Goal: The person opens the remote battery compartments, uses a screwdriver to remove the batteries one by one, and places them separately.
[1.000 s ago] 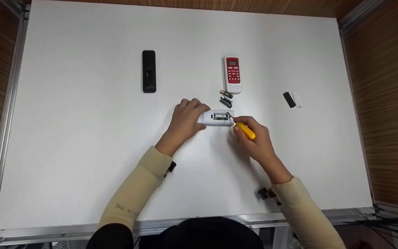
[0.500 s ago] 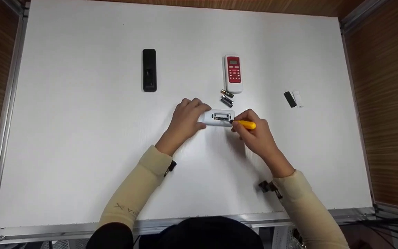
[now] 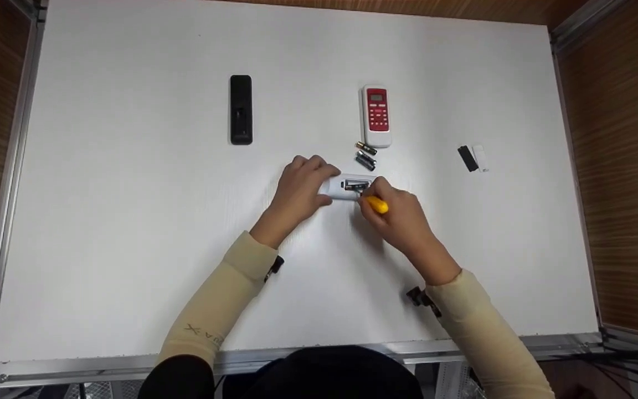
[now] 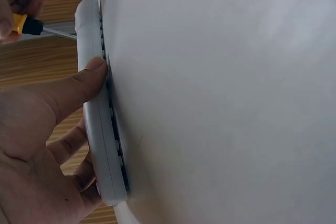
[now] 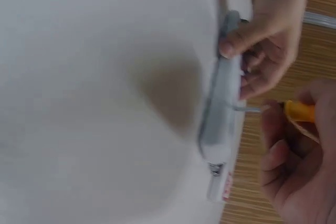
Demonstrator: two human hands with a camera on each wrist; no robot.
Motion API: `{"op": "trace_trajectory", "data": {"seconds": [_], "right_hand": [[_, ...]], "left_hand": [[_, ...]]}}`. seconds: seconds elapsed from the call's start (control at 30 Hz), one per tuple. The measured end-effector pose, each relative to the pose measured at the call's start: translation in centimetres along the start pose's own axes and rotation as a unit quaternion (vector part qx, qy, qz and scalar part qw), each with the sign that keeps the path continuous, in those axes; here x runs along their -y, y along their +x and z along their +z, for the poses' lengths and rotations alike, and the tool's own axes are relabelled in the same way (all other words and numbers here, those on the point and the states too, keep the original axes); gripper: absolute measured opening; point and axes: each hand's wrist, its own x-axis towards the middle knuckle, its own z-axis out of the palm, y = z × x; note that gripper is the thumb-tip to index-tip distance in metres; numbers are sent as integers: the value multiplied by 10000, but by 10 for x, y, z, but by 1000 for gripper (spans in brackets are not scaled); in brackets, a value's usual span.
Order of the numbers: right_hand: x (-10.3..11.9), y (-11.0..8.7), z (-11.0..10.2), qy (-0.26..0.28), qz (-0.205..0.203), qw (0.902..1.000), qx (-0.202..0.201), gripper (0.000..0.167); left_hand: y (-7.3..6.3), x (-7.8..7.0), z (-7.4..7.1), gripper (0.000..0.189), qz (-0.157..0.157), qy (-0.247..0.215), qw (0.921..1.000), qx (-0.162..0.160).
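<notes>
A white remote control (image 3: 336, 190) lies back side up, its battery compartment uncovered and a battery (image 3: 355, 187) slanted inside. My left hand (image 3: 300, 185) grips one end of it, thumb on the near side and fingers on the far side. In the left wrist view its buttons face the table. My right hand (image 3: 399, 216) holds a screwdriver (image 3: 377, 204) by its yellow handle. The metal shaft (image 5: 247, 109) reaches to the back of the remote in the right wrist view; the tip is hidden there.
Several loose batteries (image 3: 365, 160) lie just beyond the remote, beside a red-and-white remote (image 3: 377, 116). A black remote (image 3: 241, 110) lies further left. To the right are a black battery cover (image 3: 467, 158) and a white one (image 3: 480, 158). Wood-grain panels (image 3: 618, 166) border the white table (image 3: 130, 166).
My right hand has shifted left with the screwdriver, from the compartment's right end to its near side. The battery inside now sits slanted. My left hand keeps its grip.
</notes>
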Motion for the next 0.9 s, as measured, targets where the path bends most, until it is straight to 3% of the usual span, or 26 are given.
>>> {"op": "trace_trajectory", "data": {"seconds": [0.17,0.43,0.9], "right_hand": [[-9,-13,13,182,-129,9990,-395,18],[-20,-22,18,1459,185,9856,-836,20],[-23,-27,19,1228,67,9872,-1014,22]], "left_hand": [[0,1,0,53,16,-44,10000,-37],[0,1,0,52,-24,-169,9999,-4],[0,0,-1,53,-46,-170,9998,69]]}}
